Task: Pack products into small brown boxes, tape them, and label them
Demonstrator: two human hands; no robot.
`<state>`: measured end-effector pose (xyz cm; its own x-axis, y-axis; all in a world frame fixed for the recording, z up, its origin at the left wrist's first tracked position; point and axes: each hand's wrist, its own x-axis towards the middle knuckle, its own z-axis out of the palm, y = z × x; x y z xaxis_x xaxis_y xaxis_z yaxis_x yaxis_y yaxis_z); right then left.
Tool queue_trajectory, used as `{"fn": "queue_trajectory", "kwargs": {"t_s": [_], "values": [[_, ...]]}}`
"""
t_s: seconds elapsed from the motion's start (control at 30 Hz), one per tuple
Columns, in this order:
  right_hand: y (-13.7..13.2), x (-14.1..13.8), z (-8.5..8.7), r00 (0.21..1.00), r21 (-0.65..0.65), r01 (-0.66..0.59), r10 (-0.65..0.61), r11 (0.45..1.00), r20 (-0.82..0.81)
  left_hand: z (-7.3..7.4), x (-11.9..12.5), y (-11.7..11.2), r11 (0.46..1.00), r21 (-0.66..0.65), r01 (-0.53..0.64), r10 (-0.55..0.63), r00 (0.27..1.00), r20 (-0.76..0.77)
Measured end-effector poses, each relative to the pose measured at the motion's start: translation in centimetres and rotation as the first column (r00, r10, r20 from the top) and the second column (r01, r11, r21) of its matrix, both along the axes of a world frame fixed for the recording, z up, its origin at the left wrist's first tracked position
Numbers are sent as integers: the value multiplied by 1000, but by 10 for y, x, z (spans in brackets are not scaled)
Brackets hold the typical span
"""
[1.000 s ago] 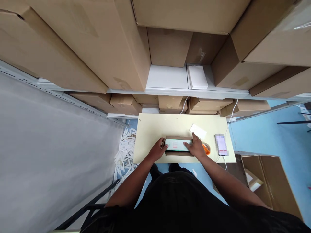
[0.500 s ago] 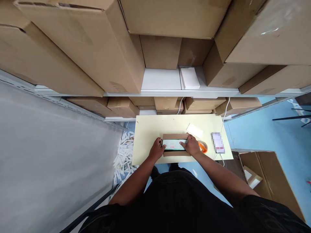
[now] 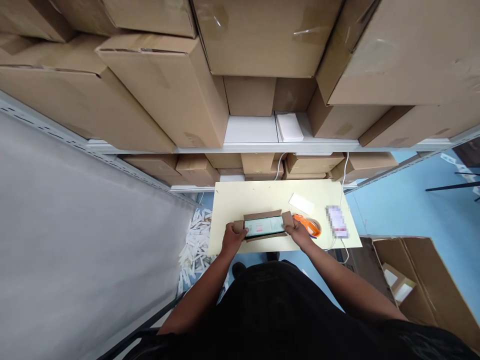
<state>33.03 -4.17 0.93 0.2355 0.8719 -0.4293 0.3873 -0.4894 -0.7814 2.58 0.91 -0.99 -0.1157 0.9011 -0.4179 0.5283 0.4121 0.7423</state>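
Observation:
A small cardboard box [image 3: 262,215] lies on the pale yellow table [image 3: 240,195] with its flaps standing open. Inside it sits a light green box [image 3: 264,226] with faint reddish print. At the left end, my left hand [image 3: 233,237] pinches the end flap between thumb and fingers. My right hand [image 3: 297,232] grips the flap at the right end. Just right of that hand lies an orange tape dispenser [image 3: 309,226], partly hidden by it.
A white card [image 3: 301,204] and a phone [image 3: 337,221] with a white cable lie on the table's right side. Cardboard boxes [image 3: 161,85] fill the shelves ahead. An open carton [image 3: 423,280] stands at lower right; paper strips [image 3: 197,242] litter the floor at left.
Both hands have shifted from the green box's ends to the end flaps, which now stick outward. The cardboard box has moved slightly left and tilted, and more of the orange dispenser shows.

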Motion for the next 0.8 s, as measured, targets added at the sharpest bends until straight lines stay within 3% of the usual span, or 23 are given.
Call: {"fn": "queue_trajectory", "kwargs": {"t_s": [0.07, 0.17, 0.3, 0.43, 0.63, 0.8], "values": [[-5, -2, -3, 998, 103, -53, 50, 993, 31, 8, -2, -6, 996, 94, -6, 0, 998, 67], [-20, 5, -8, 967, 246, -251, 233, 936, 101, 23, -3, -15, 950, 261, 170, -199, 976, 87], [-35, 12, -17, 830, 262, -540, 454, 800, 324, 34, -6, -24, 777, 408, 479, -492, 867, -80], [-28, 4, -23, 776, 235, -570, 422, 788, 468, 31, -11, -23, 677, 354, 645, -588, 764, -267], [-17, 0, -20, 656, 188, -652, 421, 735, 627, 27, -8, -11, 649, 277, 709, -628, 704, -331], [-13, 3, -12, 602, 172, -682, 413, 711, 683, 23, -2, -4, 689, 233, 686, -613, 723, -318]]}}
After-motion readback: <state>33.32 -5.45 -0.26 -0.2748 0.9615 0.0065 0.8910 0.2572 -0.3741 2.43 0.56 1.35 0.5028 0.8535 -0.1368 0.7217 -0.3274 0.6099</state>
